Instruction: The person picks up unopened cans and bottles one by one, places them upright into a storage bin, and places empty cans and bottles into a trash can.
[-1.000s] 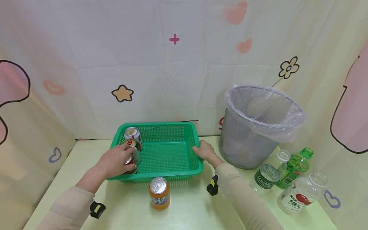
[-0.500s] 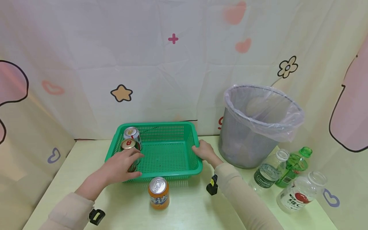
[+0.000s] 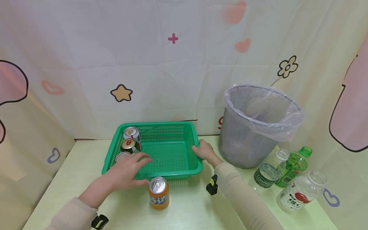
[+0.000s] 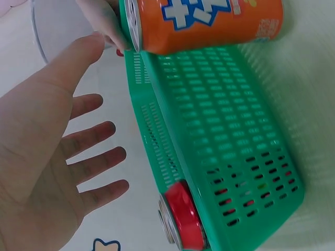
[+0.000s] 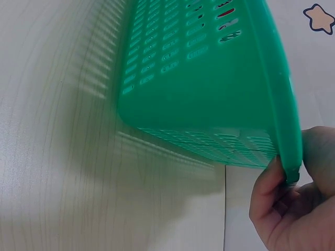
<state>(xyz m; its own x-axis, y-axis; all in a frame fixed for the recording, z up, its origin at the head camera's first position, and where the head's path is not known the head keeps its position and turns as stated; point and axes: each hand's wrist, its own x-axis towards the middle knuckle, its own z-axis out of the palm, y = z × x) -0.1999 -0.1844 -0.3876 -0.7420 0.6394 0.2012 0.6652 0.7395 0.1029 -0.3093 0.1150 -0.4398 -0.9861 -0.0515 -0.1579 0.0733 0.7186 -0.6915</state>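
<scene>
Green basket (image 3: 182, 173) stands on a pale table (image 3: 189, 212) before printed cloth (image 3: 143, 60).

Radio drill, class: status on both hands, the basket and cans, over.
Left hand empty, beside orange can. Right hand gripping green basket by rim. Three cans inside; orange can upright on table in front. Nothing between it and left hand.

Three cans (image 3: 129, 144) stand left in the basket (image 3: 165, 156), a fourth can (image 3: 159, 194) before it; bottles (image 3: 292, 166) and bin (image 3: 245, 145) right.
</scene>
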